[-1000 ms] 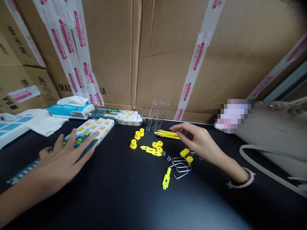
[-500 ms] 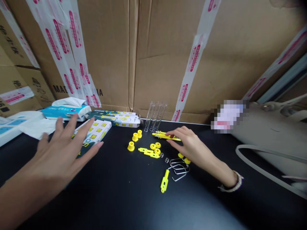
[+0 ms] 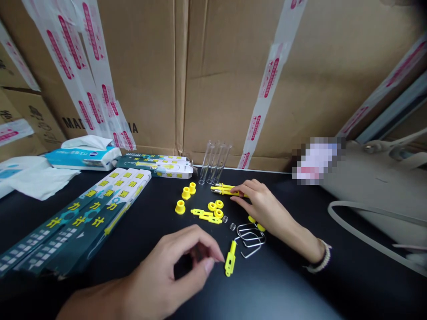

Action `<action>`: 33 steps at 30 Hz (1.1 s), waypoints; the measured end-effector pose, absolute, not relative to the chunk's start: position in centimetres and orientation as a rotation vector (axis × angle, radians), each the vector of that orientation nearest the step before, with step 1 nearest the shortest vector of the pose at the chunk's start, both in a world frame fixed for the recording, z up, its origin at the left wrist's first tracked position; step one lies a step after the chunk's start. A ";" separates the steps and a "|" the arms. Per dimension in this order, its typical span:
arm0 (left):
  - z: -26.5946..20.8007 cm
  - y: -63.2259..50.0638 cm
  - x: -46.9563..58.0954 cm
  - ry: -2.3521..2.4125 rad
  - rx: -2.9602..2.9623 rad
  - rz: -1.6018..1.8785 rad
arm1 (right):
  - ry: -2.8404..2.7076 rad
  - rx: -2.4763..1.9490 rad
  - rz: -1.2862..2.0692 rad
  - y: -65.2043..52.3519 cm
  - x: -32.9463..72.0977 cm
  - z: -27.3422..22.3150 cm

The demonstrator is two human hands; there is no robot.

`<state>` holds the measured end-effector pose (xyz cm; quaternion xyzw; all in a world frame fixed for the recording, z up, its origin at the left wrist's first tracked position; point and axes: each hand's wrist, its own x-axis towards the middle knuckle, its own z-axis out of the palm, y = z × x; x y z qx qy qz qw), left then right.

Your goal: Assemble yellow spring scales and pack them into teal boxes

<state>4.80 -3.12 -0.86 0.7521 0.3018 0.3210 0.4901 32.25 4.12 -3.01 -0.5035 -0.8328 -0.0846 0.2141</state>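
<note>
My left hand [image 3: 170, 271] is low over the near table, its thumb and forefinger curved with a gap between them. Their tips are beside a yellow slotted pull piece [image 3: 230, 261], whose end meets the bent metal hooks [image 3: 251, 238]. My right hand [image 3: 262, 200] reaches over the slim yellow rods with metal ends [image 3: 222, 189], thumb and forefinger apart; whether it touches them I cannot tell. Left of the rods lie yellow flanged caps [image 3: 180, 207], yellow rings [image 3: 218, 213] and two yellow slotted strips [image 3: 207, 215]. Small clear pieces [image 3: 232, 226] lie near the hooks.
Several clear tubes [image 3: 213, 164] stand by the cardboard wall [image 3: 147, 80]. Printed long boxes [image 3: 96, 200] lie at left, more boxes [image 3: 160, 165] behind. A blue tissue pack [image 3: 83, 158] is back left. A beige bag [image 3: 370, 186] with a strap fills the right side.
My left hand has moved right and nearer, from over the printed boxes to beside the yellow slotted piece, its fingers curling from spread. My right hand has stayed at the yellow rods.
</note>
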 end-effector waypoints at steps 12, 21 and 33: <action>-2.4 -0.8 5.1 0.828 1.213 0.940 | -2.027 -1.275 -0.174 2.6 30.8 -2.1; -2.7 -1.3 5.1 0.773 1.195 0.847 | -1.531 -0.989 0.920 -2.6 25.0 -1.1; -2.4 -1.6 5.5 0.728 1.052 0.908 | -1.948 -1.136 0.086 0.3 28.2 -2.3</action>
